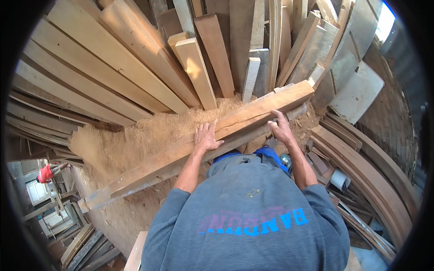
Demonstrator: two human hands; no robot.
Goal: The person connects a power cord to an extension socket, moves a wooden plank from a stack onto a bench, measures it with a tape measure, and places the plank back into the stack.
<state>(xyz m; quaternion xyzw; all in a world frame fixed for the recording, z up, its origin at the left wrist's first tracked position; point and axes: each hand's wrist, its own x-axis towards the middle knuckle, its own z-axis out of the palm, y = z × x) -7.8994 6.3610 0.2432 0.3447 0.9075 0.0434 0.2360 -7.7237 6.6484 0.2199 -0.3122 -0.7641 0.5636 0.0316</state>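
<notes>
A long, thick wooden beam (246, 116) runs diagonally in front of me, with a lengthwise crack near its middle. It rests on another long timber (97, 199) beneath it. My left hand (207, 137) lies on the beam's top face with its fingers stretched out. At the near side of the beam, my right hand (282, 128) has its index finger extended to the wood and its other fingers curled. A dark object (271, 142) shows just below that hand; whether the curled fingers hold it is unclear.
Planks (113, 58) lean in a row beyond the beam. Sawdust (149, 135) covers the floor there. Curved timbers (366, 176) are stacked at right, near a white roll (340, 179). A teal and black object (285, 160) sits by my lap. Another person (45, 174) is far left.
</notes>
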